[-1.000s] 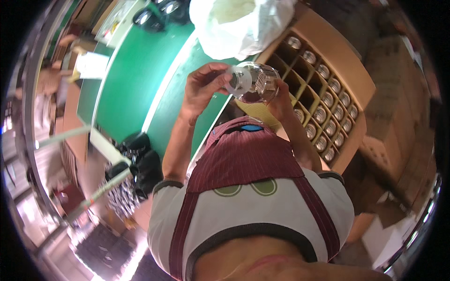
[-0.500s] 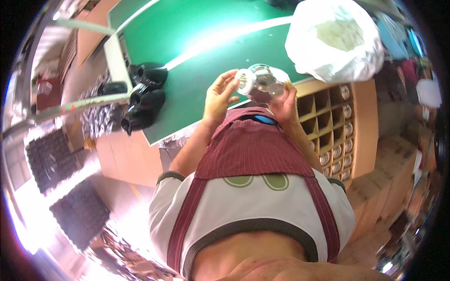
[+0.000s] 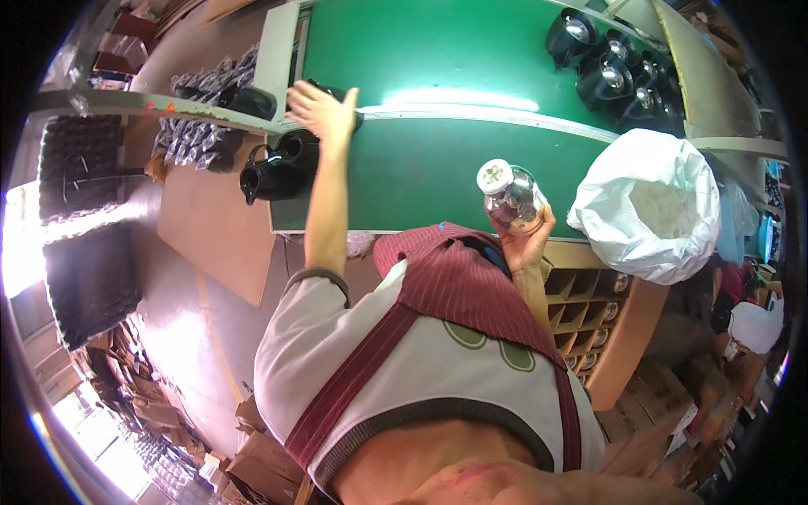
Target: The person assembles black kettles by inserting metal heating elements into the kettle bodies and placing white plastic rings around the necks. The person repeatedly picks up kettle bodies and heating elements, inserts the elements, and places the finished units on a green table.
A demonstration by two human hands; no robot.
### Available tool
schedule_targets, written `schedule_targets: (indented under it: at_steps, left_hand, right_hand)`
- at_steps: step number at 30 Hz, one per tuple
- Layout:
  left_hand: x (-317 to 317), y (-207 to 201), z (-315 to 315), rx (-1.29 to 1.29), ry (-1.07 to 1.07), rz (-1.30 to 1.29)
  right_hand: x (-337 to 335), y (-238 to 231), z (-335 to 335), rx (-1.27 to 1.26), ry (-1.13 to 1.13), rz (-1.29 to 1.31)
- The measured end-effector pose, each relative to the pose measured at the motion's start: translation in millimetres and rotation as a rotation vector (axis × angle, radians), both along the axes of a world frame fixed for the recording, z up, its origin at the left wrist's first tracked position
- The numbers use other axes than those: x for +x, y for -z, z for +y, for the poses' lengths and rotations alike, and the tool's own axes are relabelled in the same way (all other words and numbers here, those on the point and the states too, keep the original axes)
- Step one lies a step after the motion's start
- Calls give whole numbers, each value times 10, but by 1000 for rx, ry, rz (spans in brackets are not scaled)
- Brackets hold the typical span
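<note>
My right hand (image 3: pixel 528 234) is closed around the lower part of a shiny, rounded glass flask liner (image 3: pixel 515 204). A white ring-shaped collar (image 3: pixel 495 176) sits on the liner's mouth, which tilts up and to the left. Over at the left end of the green table (image 3: pixel 438 177), my left hand (image 3: pixel 326 114) is stretched out with fingers spread and nothing held. Beneath and behind it a black jug (image 3: pixel 358 119) shows in part; I cannot tell whether the hand touches it. More black jugs (image 3: pixel 273 174) with handles stand beside my left forearm.
A white plastic sack (image 3: pixel 602 210) stands at the table's right. Below it is a cardboard box (image 3: pixel 627 341) with dividers, holding several glass pieces. Several black jugs (image 3: pixel 606 80) with shiny insides stand at the far right. A metal frame post (image 3: pixel 276 59) rises by the left end.
My left hand has left the liner's white collar and reached far left to the black jugs. The right hand keeps the liner, now more upright. The view has swung left.
</note>
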State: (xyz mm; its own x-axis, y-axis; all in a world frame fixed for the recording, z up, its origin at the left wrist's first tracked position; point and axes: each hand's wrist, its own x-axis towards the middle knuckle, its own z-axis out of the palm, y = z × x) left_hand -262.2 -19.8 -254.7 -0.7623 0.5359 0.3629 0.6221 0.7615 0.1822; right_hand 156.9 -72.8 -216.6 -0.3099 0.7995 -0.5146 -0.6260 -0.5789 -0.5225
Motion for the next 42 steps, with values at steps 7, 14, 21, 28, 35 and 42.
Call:
schedule_targets:
  at_steps: [7,14,21,28,35,42]
  left_hand:
    - [160,-318,225,107,439,-348]
    - [1222,-1787,72,614,1203,-1257]
    - [2005,-1956,29,340,1566,-912]
    - [2146,-2085,29,237,1660,-967]
    - [2199,-2138,91,269,1564,-968]
    - [2137,-1953,295,364,1471,-1007]
  right_hand:
    - [-68,-102,266,64,-86,-99]
    - [65,65,425,77,-5,57]
    - [129,-268,137,677,-134,52]
    - [386,-150,-6,572,-58,61]
    - [633,173,46,397,104,2]
    - [789,268,269,364,182,-57]
